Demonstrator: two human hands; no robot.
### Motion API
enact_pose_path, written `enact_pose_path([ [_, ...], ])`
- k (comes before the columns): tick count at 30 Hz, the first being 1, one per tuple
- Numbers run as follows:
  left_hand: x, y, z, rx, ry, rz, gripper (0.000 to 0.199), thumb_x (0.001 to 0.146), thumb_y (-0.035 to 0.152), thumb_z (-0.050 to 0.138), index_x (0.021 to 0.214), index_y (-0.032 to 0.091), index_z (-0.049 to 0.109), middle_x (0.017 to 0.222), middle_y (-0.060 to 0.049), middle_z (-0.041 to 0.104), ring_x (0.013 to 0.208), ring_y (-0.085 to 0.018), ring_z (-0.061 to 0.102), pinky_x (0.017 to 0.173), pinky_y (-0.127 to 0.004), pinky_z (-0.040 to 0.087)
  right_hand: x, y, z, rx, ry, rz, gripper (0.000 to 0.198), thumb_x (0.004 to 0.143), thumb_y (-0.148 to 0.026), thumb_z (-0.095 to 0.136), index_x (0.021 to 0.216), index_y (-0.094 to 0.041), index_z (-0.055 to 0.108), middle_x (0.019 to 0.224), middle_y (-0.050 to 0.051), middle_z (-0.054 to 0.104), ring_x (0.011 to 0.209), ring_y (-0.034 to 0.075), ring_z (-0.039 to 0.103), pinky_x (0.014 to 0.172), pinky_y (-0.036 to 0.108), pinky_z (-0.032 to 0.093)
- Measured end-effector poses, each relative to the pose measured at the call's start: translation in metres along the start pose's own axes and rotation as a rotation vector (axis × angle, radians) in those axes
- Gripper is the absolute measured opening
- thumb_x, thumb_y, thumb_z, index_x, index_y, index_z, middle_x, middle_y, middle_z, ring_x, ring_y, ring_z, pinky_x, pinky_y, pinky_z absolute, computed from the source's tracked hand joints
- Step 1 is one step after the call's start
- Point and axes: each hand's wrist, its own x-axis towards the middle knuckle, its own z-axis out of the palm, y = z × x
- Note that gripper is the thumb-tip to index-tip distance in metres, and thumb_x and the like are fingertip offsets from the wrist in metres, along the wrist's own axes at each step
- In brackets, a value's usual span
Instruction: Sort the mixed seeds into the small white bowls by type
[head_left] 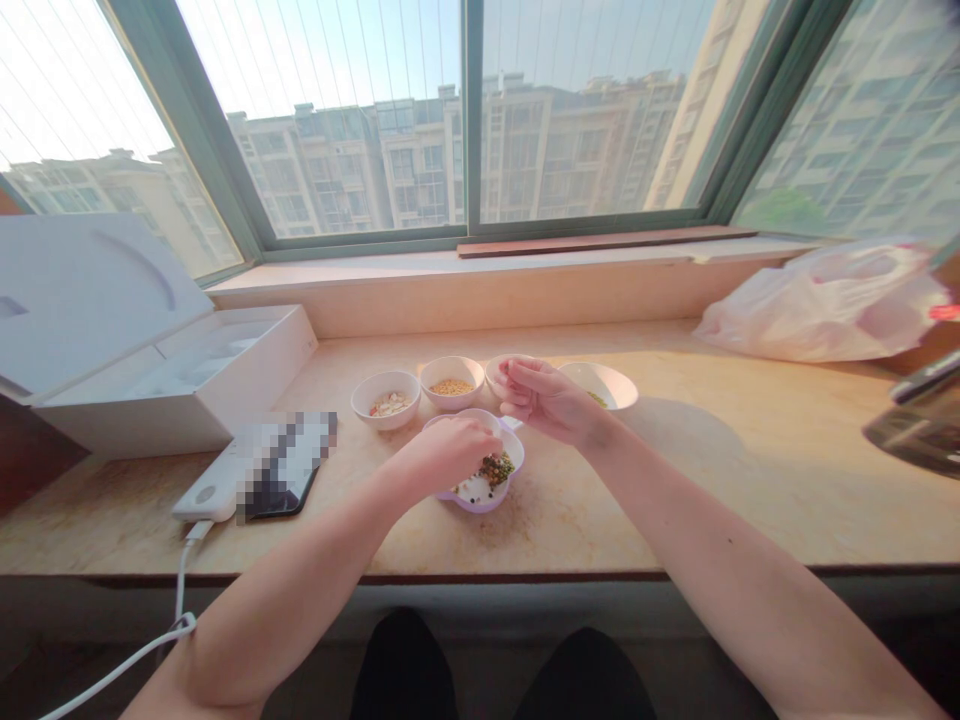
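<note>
A lilac bowl holds a mix of green beans, dark beans and white pieces. My left hand is over its left side, fingers bent down into it; the fingertips are partly hidden, and what they pinch I cannot make out. My right hand is raised just beyond the bowl's right side, thumb and fingers pinched together; anything between them is too small to name. Behind it, a white bowl is mostly covered. Beside that stand a bowl of yellow grains, a bowl of pale flakes and a bowl with green beans.
On the left of the stone counter are an open white box, a white power bank with a cable and a dark phone. A plastic bag lies at the back right. A dark shiny object reaches in at right.
</note>
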Motion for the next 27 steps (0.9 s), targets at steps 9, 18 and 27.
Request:
enact_pose_path([
  [9,-0.004,-0.014,-0.010,-0.208,0.036,-0.065,0.025,0.087,0.008,0.061,0.100,0.020,0.078,0.102,-0.004,0.078,0.093,-0.021,0.071,0.089,-0.031,0.052,0.004,-0.013,-0.026,-0.446,0.244,-0.132,0.037,0.080,-0.054,0.078,0.088,-0.019,0.070,0.071,-0.002,0.056,0.055,0.009,0.037,0.053,0.026,0.031],
  [18,-0.004,-0.015,-0.019,-0.318,0.028,-0.133,0.015,0.085,0.017,0.073,0.098,0.020,0.080,0.094,-0.005,0.079,0.089,-0.021,0.072,0.087,-0.032,0.051,-0.003,-0.034,-0.073,-1.485,0.808,0.001,0.017,0.088,-0.030,0.064,0.081,-0.018,0.073,0.086,0.009,0.075,0.079,0.021,0.063,0.071,0.032,0.043],
  [27,0.000,-0.019,-0.011,-1.069,0.302,-0.287,0.012,0.088,0.023,0.071,0.094,0.016,0.078,0.091,-0.006,0.078,0.085,-0.017,0.071,0.078,-0.029,0.055,-0.013,-0.036,-0.086,-1.697,0.785,0.531,0.008,0.075,-0.020,0.065,0.068,-0.022,0.068,0.066,0.006,0.063,0.070,0.022,0.062,0.061,0.030,0.038],
])
